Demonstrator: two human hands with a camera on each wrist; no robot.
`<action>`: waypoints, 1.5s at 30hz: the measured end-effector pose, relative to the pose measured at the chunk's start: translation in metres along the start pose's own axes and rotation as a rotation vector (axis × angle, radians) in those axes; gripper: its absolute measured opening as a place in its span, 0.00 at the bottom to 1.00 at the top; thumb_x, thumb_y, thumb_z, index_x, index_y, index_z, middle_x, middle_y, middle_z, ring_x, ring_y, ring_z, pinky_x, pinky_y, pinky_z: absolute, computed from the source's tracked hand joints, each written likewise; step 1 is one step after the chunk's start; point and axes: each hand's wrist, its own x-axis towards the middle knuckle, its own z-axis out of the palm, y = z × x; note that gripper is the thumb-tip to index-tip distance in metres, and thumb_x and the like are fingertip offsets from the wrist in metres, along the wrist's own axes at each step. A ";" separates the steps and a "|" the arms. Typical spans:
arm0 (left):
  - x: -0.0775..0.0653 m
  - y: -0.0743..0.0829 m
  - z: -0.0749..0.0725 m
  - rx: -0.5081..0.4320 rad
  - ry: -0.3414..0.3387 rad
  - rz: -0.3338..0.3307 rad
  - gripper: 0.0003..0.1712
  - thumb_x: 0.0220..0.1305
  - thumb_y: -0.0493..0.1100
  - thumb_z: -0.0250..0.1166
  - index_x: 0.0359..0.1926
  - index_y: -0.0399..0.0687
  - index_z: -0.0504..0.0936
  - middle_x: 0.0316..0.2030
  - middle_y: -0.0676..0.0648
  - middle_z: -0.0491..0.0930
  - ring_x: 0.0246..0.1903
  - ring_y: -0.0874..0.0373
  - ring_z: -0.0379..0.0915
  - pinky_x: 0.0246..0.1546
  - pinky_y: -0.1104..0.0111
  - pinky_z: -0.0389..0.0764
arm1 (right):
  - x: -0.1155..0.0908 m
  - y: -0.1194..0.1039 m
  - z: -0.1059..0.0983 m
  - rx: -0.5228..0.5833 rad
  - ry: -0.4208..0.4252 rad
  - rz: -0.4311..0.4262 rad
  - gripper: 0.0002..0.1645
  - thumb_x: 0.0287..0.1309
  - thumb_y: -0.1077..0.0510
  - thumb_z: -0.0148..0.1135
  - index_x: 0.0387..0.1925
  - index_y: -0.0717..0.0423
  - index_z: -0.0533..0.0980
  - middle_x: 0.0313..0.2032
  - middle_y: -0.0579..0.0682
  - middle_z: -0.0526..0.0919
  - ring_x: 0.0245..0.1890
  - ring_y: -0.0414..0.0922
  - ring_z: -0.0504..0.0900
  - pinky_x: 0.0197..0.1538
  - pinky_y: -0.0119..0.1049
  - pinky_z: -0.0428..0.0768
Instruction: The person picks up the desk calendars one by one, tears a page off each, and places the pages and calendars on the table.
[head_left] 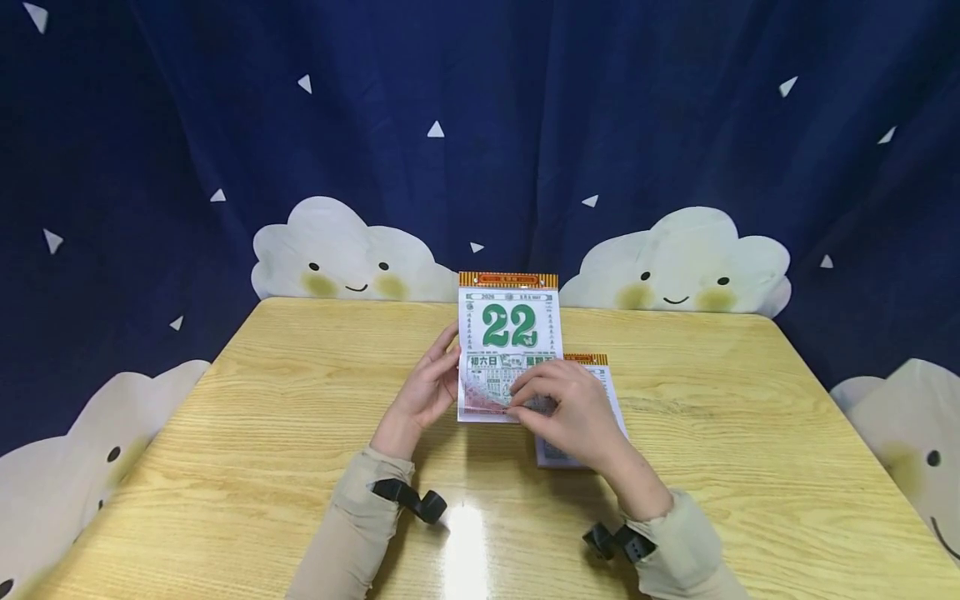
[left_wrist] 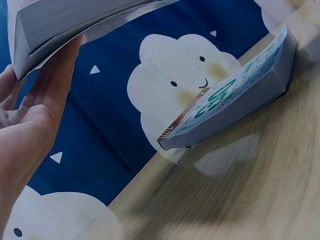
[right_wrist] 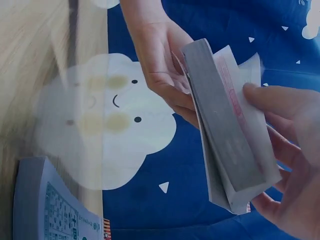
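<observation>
Tear-off calendar, a thick block showing a large green 22, is being held up off the wooden desk, in front of the person. Its top sheet is partly lifting: the lower part is standing away from the block, and red print is showing beneath. Near the striped header it is lying flat, so the lifting seems only partly done, with the sheet not yet coming free. The left hand is gripping the calendar's left side, thumb and fingers parting around the block. The right hand is pinching the sheet's lower edge, thumb and fingertips meeting on the paper; how many layers they are catching, one cannot tell. Partly behind that hand, a second calendar is lying on the desk.
</observation>
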 end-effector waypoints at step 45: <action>0.003 0.001 -0.001 0.200 0.102 0.059 0.27 0.69 0.30 0.38 0.67 0.35 0.48 0.32 0.51 0.83 0.26 0.61 0.79 0.28 0.71 0.81 | 0.029 0.056 -0.051 0.281 0.332 0.632 0.13 0.51 0.55 0.65 0.34 0.62 0.81 0.22 0.32 0.77 0.23 0.33 0.74 0.26 0.22 0.71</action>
